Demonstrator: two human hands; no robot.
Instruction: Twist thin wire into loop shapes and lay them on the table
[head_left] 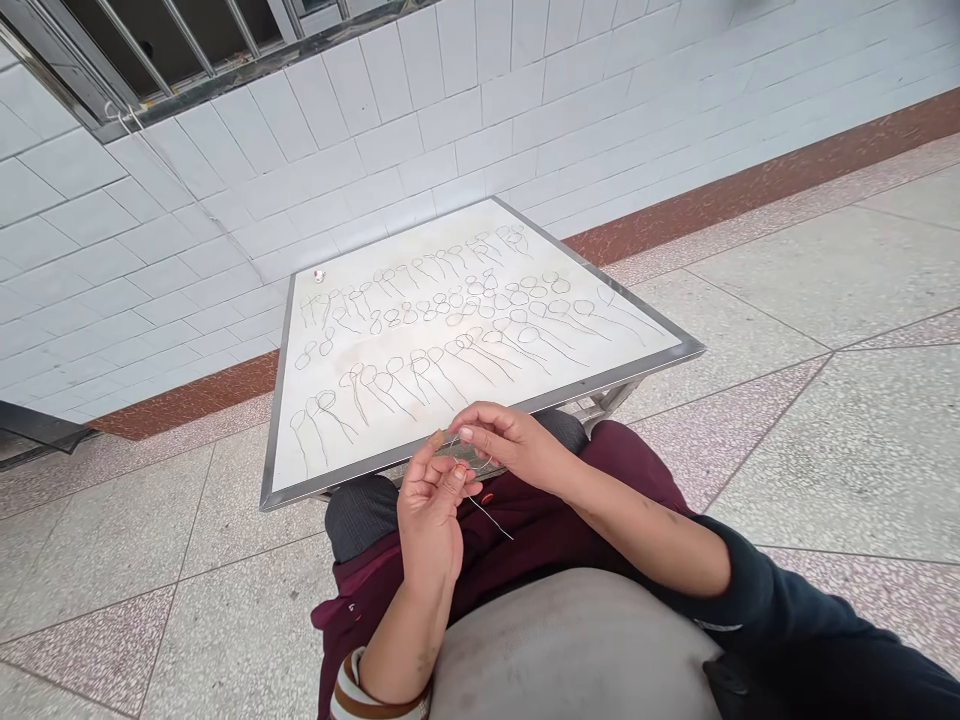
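Both my hands meet over my lap, just in front of the table's near edge. Between them is a thin wire [491, 517] with a loop at its upper part and a straight tail hanging down to the right. My left hand [435, 500] pinches the wire between thumb and fingers; a tan wrap covers one fingertip. My right hand [510, 445] is closed in a pinch at the loop's upper side. Fingers hide part of the loop. On the white tabletop [375, 440] beyond lie rows of similar looped wires [420, 365], many with long tails.
A metal edge [630, 370] frames the table. A small white and red item [319, 276] sits near its far left corner. Behind stands a white tiled wall [420, 130] with a barred window [202, 40]. Speckled stone floor [750, 290] surrounds the table.
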